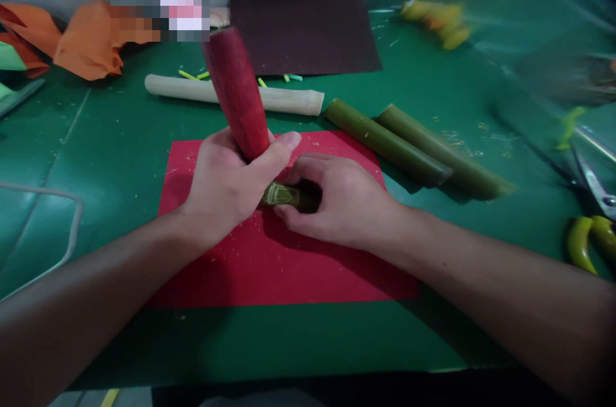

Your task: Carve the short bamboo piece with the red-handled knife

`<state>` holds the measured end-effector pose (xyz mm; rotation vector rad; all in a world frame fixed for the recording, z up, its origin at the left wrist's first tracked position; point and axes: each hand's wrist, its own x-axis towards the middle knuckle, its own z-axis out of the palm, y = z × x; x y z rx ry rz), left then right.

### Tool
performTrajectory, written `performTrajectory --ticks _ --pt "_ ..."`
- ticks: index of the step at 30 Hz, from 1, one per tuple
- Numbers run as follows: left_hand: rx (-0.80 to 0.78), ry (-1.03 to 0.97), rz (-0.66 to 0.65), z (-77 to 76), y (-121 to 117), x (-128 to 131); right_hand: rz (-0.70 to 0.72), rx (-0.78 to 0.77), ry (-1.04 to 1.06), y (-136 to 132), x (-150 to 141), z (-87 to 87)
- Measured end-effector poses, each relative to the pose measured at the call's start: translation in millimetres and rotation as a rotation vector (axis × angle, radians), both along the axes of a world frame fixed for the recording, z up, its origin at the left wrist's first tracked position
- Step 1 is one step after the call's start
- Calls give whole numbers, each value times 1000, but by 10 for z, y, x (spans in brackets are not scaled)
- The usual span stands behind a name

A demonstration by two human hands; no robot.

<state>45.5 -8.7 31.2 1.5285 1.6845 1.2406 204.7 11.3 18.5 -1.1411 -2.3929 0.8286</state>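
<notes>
My left hand (226,182) is closed around a red-coloured bamboo tube (235,89), which rises from between thumb and fingers, leaning to the upper left. Its lower end is hidden in the hand. With my right hand (341,198) I grip a short green bamboo piece (282,194) that has a pale pattern scratched into its skin. The left end of this piece disappears behind my left hand, so whether the two touch I cannot tell. Both hands are over a red sheet (283,278) sprinkled with small pale shavings.
Beyond the sheet lies a peeled pale bamboo stick (293,99). Two green bamboo lengths (387,144) rest at its right. A dark sheet (308,28) and crumpled orange cloth (91,41) are at the back. Scissors (591,185) with yellow handles lie on the right of the green table (298,343).
</notes>
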Motion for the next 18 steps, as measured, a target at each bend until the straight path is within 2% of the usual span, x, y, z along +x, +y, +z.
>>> performTrajectory --ticks 9,18 --pt "-5 23 -53 7 -65 28 3 -65 41 1 -11 21" --pt "8 -16 13 -13 -24 -8 -15 -35 -8 3 3 6"
